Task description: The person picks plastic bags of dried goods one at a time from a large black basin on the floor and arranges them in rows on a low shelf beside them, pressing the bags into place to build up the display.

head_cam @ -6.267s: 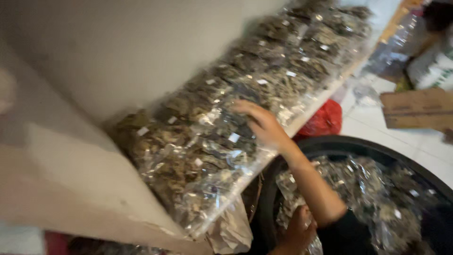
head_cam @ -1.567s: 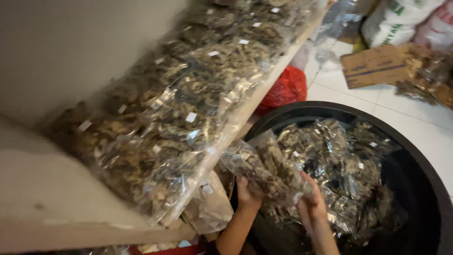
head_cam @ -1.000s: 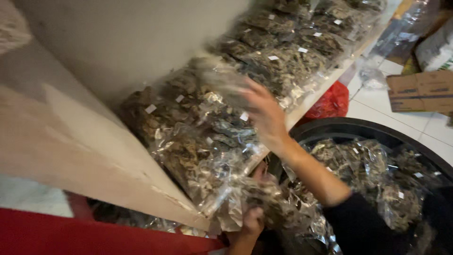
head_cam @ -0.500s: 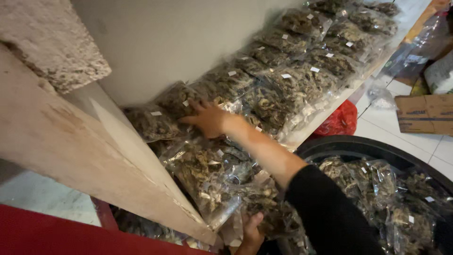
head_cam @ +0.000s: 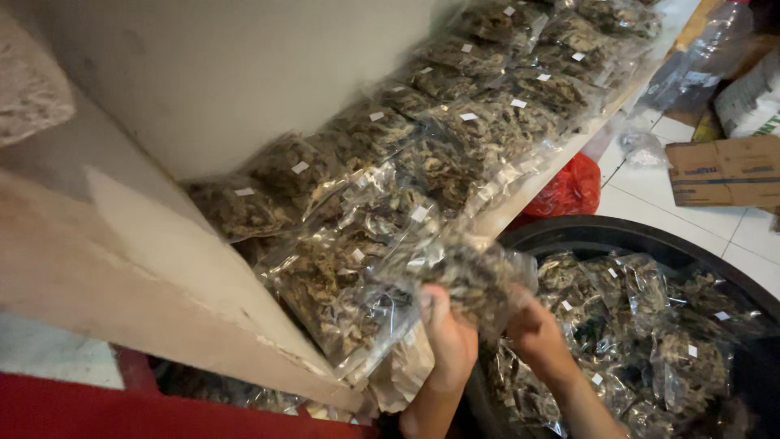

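Clear plastic packet [head_cam: 463, 280] of dark dried pieces, one unit, held up between both hands just off the front edge of the shelf [head_cam: 146, 268] and above the near rim of the black tub [head_cam: 585, 232]. Left hand [head_cam: 448, 341]: grip closed on the packet's lower left side, fingers curled over the plastic. Right hand [head_cam: 532, 333]: grip closed on the packet's lower right side, partly hidden behind the film. Shelf: pale board running from lower left to upper right, set against a plain light wall [head_cam: 227, 73]. Stock on shelf: stacked packets [head_cam: 455, 122] of the same kind, overlapping in rows, each bearing a small white tag; the nearest ones sag over the front edge, just beside the held packet. Black tub: round, on the floor below the shelf, holding a loose heap of tub packets [head_cam: 642, 325] of like contents. Red bag [head_cam: 573, 187]: on the white-tiled floor between shelf and tub rim. Cardboard box [head_cam: 723, 171]: flat on the tiles at upper right, well apart from the hands.
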{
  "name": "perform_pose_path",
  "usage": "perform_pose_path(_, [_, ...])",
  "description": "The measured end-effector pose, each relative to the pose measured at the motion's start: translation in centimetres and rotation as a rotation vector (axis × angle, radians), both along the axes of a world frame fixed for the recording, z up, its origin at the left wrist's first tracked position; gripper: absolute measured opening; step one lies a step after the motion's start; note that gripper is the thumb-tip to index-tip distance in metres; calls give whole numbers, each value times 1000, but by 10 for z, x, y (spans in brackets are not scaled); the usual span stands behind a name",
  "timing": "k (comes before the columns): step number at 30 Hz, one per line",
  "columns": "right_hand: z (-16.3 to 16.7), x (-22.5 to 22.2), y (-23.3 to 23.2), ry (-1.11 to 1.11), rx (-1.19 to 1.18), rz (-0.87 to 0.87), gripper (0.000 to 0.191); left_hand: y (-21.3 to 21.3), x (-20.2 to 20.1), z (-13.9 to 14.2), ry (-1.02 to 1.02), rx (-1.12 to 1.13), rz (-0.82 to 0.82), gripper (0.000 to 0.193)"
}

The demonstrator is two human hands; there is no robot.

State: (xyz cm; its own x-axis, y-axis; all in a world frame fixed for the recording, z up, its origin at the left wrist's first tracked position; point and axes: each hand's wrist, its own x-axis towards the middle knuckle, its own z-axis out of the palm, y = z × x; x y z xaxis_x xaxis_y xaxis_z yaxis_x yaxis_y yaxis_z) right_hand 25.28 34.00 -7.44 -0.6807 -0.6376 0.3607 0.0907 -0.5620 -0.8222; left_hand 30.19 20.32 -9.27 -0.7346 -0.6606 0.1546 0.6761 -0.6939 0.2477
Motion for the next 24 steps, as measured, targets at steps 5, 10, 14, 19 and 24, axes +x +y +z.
perform_pose_path(5, [25, -30, -17, -55, 318, -340, 66, -8, -15, 14, -192, -326, -5, 51])
perform_pose_path(10, [112, -71, -86, 701, 254, -596, 54, 15, 7, -17, -318, -1038, 23, 82])
perform_pose_path(14, [185, -117, -200, 1403, 346, -773, 59, 47, 17, -66, -331, -1205, -497, 84])
perform_pose_path(19, [204, -140, -295, 1672, 811, -397, 78, 38, 12, -104, -361, -1346, -826, 77])
perform_pose_path(24, [211, -129, -278, 1631, 881, -240, 86, 47, -7, -111, -545, -1771, -657, 78])
